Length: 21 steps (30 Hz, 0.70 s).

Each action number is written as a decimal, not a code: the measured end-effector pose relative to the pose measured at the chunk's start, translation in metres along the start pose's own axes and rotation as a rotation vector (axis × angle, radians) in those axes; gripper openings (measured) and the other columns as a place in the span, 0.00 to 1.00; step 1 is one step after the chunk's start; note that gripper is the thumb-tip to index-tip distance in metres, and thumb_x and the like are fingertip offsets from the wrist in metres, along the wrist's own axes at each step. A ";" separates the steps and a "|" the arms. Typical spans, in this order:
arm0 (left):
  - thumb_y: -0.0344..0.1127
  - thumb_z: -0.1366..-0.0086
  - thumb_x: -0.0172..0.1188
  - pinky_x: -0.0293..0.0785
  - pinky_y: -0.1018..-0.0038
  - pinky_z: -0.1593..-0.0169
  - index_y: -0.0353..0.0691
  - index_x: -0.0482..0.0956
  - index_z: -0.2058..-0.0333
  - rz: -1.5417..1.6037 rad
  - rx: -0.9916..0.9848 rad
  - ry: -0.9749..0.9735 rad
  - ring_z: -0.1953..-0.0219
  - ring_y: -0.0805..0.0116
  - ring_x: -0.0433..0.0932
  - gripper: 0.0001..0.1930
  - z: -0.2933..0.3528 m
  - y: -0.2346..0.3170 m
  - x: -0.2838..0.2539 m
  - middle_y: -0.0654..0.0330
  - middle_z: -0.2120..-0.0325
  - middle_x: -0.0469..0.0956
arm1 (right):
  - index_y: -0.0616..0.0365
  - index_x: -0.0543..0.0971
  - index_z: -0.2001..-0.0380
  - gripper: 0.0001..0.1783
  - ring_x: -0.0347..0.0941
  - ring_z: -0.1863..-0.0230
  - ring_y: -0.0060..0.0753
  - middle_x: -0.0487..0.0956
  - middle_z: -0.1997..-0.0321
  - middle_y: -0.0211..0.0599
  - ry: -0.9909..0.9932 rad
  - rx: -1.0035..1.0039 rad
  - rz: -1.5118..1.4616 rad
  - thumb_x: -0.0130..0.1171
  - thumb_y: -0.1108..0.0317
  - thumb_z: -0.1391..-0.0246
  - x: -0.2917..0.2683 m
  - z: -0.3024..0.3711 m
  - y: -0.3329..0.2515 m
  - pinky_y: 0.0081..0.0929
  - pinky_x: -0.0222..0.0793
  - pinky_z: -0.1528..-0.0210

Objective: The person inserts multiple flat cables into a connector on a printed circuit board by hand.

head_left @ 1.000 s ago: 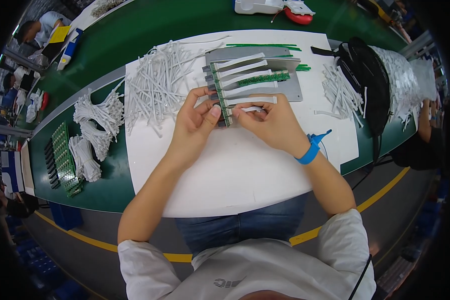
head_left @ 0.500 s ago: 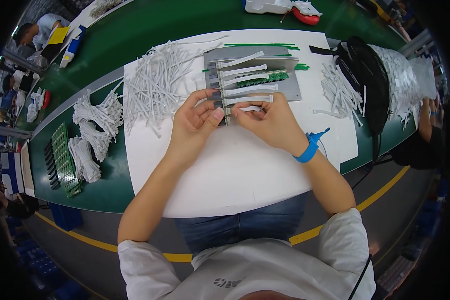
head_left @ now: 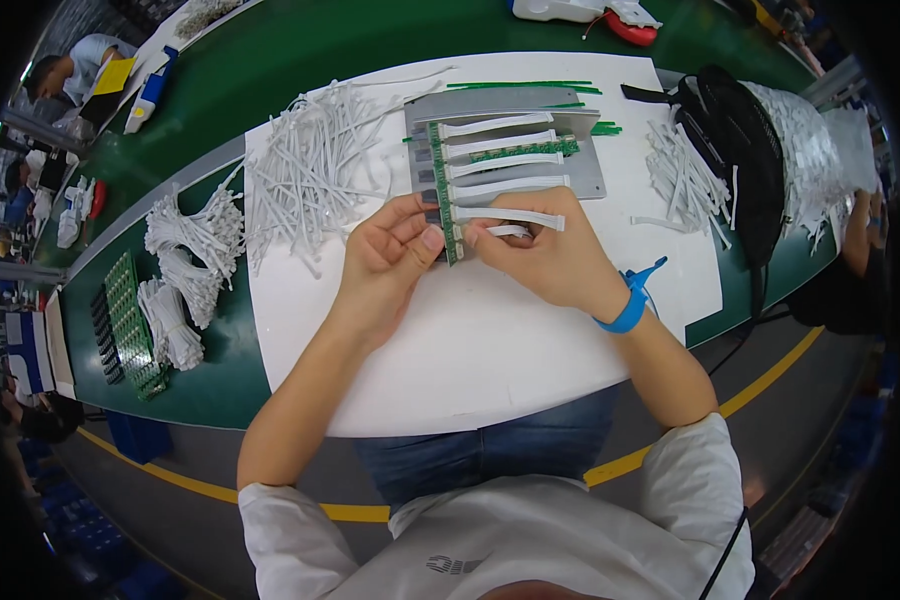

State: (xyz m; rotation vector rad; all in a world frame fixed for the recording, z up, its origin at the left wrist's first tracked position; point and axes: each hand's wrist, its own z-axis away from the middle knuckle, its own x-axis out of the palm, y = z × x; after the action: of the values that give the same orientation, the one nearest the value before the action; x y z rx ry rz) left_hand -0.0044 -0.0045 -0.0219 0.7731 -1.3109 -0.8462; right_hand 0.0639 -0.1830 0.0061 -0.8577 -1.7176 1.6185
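A narrow green circuit board strip [head_left: 441, 165] stands lengthwise in front of me, with several white ribbon cables [head_left: 510, 187] sticking out to its right and dark connectors along its left side. My left hand [head_left: 385, 262] pinches the near end of the strip between thumb and fingers. At that same end, my right hand [head_left: 555, 262] is closed on a short white cable [head_left: 510, 231], its fingertips against the board. Fingers hide the cable's tip, so I cannot tell whether it is seated. Beneath the strip's far part lies a grey metal plate [head_left: 592, 180].
A loose heap of white cables [head_left: 315, 170] lies left of the plate; a smaller pile [head_left: 682, 175] lies right, beside a black bag [head_left: 735, 150]. Bundled cables [head_left: 195, 235] and green board panels [head_left: 130, 325] sit at far left. White sheeting [head_left: 450, 360] covers the worktop.
The strip has turned so more of its green face shows, and its cables now reach further right. Both hands keep their hold at the near end.
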 end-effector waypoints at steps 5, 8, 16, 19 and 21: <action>0.26 0.35 0.56 0.74 0.78 0.53 0.32 0.68 0.48 -0.024 0.007 0.036 0.56 0.74 0.76 0.17 0.002 0.001 0.004 0.55 0.56 0.77 | 0.70 0.79 0.71 0.04 0.71 0.68 0.16 0.78 0.72 0.32 -0.021 -0.041 0.009 0.60 0.78 0.50 0.001 -0.001 -0.002 0.17 0.74 0.65; 0.25 0.35 0.56 0.74 0.79 0.54 0.33 0.68 0.48 0.006 0.011 0.032 0.56 0.75 0.76 0.17 0.002 0.003 0.003 0.56 0.57 0.78 | 0.68 0.80 0.68 0.06 0.68 0.71 0.14 0.77 0.74 0.27 -0.014 -0.002 0.062 0.64 0.74 0.49 -0.002 -0.005 0.000 0.12 0.67 0.70; 0.26 0.37 0.59 0.75 0.80 0.56 0.32 0.70 0.52 -0.255 0.065 -0.024 0.60 0.77 0.76 0.15 -0.008 0.007 -0.005 0.60 0.64 0.77 | 0.66 0.81 0.69 0.06 0.68 0.75 0.13 0.77 0.76 0.27 -0.014 -0.024 0.129 0.64 0.73 0.49 -0.006 -0.006 0.008 0.12 0.66 0.72; 0.27 0.38 0.61 0.75 0.81 0.57 0.31 0.72 0.55 -0.234 0.017 -0.025 0.62 0.77 0.76 0.14 -0.005 0.010 -0.010 0.60 0.64 0.77 | 0.66 0.81 0.70 0.06 0.68 0.76 0.13 0.77 0.76 0.28 -0.097 -0.033 0.187 0.64 0.73 0.49 -0.011 -0.009 -0.005 0.12 0.65 0.73; 0.27 0.38 0.62 0.76 0.81 0.57 0.30 0.74 0.56 -0.177 -0.042 -0.019 0.63 0.78 0.76 0.13 -0.004 0.013 -0.011 0.60 0.64 0.78 | 0.67 0.81 0.70 0.07 0.68 0.77 0.14 0.78 0.77 0.29 -0.162 -0.023 0.211 0.64 0.72 0.49 -0.016 -0.008 0.000 0.13 0.65 0.74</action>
State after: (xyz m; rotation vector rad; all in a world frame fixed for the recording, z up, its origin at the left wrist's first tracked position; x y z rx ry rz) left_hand -0.0003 0.0115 -0.0167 0.8584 -1.2506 -1.0208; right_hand 0.0798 -0.1910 0.0065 -0.9704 -1.8088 1.8544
